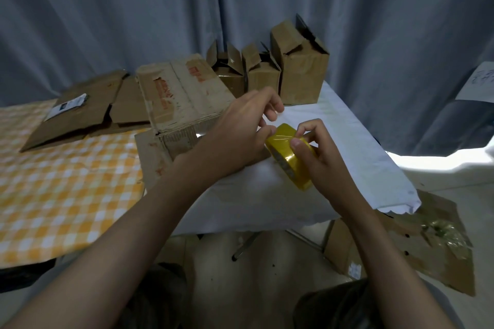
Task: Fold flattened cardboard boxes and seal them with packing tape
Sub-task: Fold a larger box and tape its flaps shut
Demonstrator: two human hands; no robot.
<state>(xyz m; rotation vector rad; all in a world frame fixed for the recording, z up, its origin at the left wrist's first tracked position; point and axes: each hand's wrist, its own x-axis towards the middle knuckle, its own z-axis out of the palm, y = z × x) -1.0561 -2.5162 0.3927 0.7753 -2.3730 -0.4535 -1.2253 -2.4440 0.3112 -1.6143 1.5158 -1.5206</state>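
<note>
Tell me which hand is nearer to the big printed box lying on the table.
Left. The left hand is right beside the printed box, at its near right corner, picking at the tape roll. The right hand grips the roll farther right, apart from the box.

one roll of yellow tape (290, 156). four standing boxes: one large box (184, 93), three small boxes (270, 72) at upper centre. two hands.

Two bare forearms and hands (242, 132), no sleeves, dark trousers at the knees.
</note>
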